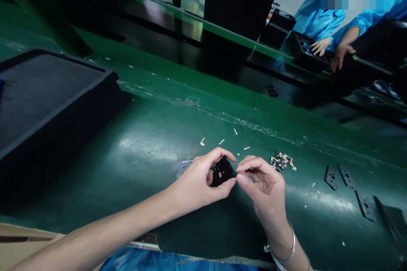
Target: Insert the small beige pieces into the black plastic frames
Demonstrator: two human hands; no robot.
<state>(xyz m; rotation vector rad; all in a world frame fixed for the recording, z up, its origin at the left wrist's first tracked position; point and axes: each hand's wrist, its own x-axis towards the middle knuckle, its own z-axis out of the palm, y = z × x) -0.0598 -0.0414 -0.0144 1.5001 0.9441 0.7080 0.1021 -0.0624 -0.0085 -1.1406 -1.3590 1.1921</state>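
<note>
Although we look closely at the black part (pixel 224 172), any print on it is too small for us to read, and the same goes for the grey plate (pixel 183 167) lying partly hidden behind our left hand (pixel 201 181). On the left of the green counter (pixel 155 144) we see a large dark tray (pixel 54 78) with a raised rim. On the far side of our hands lie a few pale slips (pixel 202 142), and a small pile (pixel 280 161) of black and pale bits sits near our right hand (pixel 270 186). Farther right rest flat dark plates (pixel 331 177) with holes in them. At the far side a tall black panel (pixel 241 0) blocks some of our view; far right, two other hands (pixel 321 46) under blue sleeves (pixel 330 19) are near a black case (pixel 303 53).

We have the part over the near middle of the counter: small, angular, with cut-outs in its face. Our left fingers grasp it from both sides; our right thumb and forefinger sit close together at its right edge, and we cannot tell whether they pinch anything.
</note>
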